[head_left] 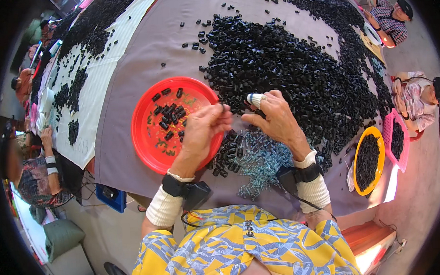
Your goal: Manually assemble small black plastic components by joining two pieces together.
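Centrally, hands (pixel 239 120) beside red plate (pixel 147 140)

A communal sorting workshop: a long cloth-covered table (pixel 130 58) heaped with small black plastic parts (pixel 295 72), several seated workers (pixel 395 17) at two, three and nine o'clock, filled trays (pixel 368 160) at four.
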Available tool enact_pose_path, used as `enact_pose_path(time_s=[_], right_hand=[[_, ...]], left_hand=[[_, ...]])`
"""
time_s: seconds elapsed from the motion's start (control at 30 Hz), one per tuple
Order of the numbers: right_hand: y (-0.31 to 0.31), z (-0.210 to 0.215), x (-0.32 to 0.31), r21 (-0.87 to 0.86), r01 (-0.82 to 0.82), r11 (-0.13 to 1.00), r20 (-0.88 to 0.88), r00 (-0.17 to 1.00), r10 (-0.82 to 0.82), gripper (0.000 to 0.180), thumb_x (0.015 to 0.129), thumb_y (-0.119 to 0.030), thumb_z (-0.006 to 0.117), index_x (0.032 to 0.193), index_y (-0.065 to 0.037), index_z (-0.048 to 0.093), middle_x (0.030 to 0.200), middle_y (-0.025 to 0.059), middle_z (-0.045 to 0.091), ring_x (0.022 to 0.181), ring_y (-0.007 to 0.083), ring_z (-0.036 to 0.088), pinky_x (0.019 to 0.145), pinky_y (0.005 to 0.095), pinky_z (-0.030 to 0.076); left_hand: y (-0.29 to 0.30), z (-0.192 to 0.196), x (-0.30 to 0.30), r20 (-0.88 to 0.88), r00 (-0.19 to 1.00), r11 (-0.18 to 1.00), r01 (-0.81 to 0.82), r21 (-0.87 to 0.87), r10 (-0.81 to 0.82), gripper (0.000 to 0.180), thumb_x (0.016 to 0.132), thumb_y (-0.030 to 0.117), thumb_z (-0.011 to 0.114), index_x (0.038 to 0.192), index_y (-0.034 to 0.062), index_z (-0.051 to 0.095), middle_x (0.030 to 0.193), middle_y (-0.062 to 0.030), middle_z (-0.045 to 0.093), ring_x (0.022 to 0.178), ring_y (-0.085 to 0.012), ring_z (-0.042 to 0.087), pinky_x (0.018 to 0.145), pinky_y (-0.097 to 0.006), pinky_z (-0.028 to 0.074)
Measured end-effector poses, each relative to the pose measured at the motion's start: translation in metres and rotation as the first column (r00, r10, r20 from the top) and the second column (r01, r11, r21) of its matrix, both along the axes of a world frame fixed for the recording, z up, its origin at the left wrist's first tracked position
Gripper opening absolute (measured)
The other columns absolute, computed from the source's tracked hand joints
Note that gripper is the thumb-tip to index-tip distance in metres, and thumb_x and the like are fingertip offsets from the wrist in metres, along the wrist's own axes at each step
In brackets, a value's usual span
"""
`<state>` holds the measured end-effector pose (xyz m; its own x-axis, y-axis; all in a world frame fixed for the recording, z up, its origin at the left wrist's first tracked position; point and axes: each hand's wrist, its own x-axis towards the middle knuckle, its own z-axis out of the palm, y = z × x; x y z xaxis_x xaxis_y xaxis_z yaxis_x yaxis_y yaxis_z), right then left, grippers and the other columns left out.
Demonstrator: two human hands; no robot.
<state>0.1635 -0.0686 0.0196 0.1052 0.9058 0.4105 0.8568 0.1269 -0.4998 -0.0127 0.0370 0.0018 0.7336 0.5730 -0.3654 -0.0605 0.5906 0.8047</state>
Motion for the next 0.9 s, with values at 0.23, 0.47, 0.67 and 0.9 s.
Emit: enact_pose_path(time_s=[0.23,0.47,0.67,0.9], right_hand=[[-0.010,-0.033,-0.006,-0.082,-0.025,0.996,0.192,0.981,0.040,0.005,0.074,-0.011,0.065,0.076,-0.007,0.063,0.078,0.0060,0.057,0.081,0.0232,0.052,0.074,0.0364,0.039],[0.000,-0.037,-0.035,-0.118,-0.108,0.987,0.291,0.947,0.138,0.003,0.075,-0.011,0.062,0.073,-0.008,0.060,0.077,0.0061,0.054,0.083,0.0237,0.049,0.075,0.0383,0.037],[0.002,-0.044,-0.034,-0.149,-0.094,0.984,0.259,0.957,0.130,0.012,0.074,-0.014,0.067,0.081,-0.007,0.060,0.081,0.0073,0.055,0.088,0.0259,0.050,0.078,0.0390,0.038],[0.000,-0.014,-0.015,-0.067,-0.008,0.998,-0.170,0.985,-0.003,0.021,0.073,-0.019,0.071,0.084,-0.004,0.061,0.076,0.0115,0.057,0.078,0.0313,0.053,0.073,0.0393,0.041]], left_hand=[[0.033,-0.019,-0.046,-0.062,0.952,0.949,-0.305,-0.080,0.301,0.036,0.095,0.038,0.053,0.089,0.0040,0.061,0.076,-0.0054,0.062,0.068,-0.0137,0.061,0.063,-0.030,0.053],[0.018,-0.012,-0.034,-0.071,0.971,0.972,-0.232,-0.045,0.228,0.029,0.095,0.033,0.055,0.085,0.0061,0.059,0.073,-0.0037,0.060,0.064,-0.0127,0.058,0.061,-0.028,0.052],[0.009,-0.013,-0.020,-0.054,0.992,0.994,-0.111,-0.020,0.110,0.023,0.095,0.026,0.055,0.088,0.0045,0.061,0.078,-0.0029,0.062,0.066,-0.0113,0.060,0.064,-0.027,0.053],[0.000,-0.006,-0.005,-0.054,0.998,0.996,0.020,0.085,-0.015,0.023,0.094,0.018,0.057,0.106,-0.0001,0.061,0.090,-0.0056,0.065,0.075,-0.0122,0.063,0.071,-0.027,0.054]])
